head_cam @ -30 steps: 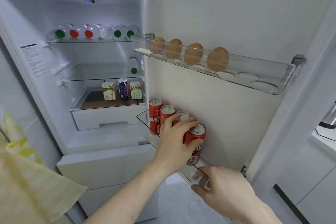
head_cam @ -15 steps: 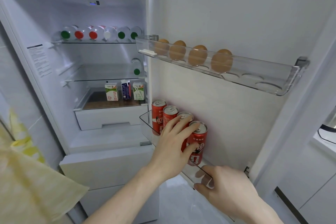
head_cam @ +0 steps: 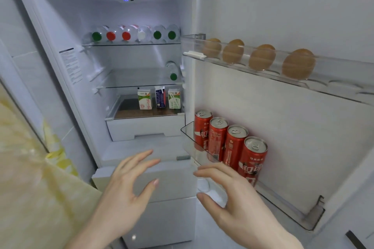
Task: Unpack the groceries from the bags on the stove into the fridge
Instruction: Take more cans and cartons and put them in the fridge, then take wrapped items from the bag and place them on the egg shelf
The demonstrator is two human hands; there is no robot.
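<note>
- I saw my left hand (head_cam: pixel 129 186) hanging open in front of the fridge (head_cam: pixel 60 91), fingers spread and loose, gripping nothing.
- My right hand (head_cam: pixel 228 194) was open too, fingers relaxed and slightly bent, just before the lower door bin (head_cam: pixel 189 143); whether it touched the rim I could not tell.
- Four red cans (head_cam: pixel 232 143) stood upright in that bin, long axes vertical, tops up, in a row running along the door and packed side by side.
- Four brown eggs (head_cam: pixel 261 56) sat in the upper door tray (head_cam: pixel 344 87).
- Bottles (head_cam: pixel 133 34) lay on their sides on the top shelf, caps pointing out at me; one more (head_cam: pixel 173 70) lay likewise on the shelf below.
- Three milk cartons (head_cam: pixel 159 99) stood upright on the drawer cover.
</note>
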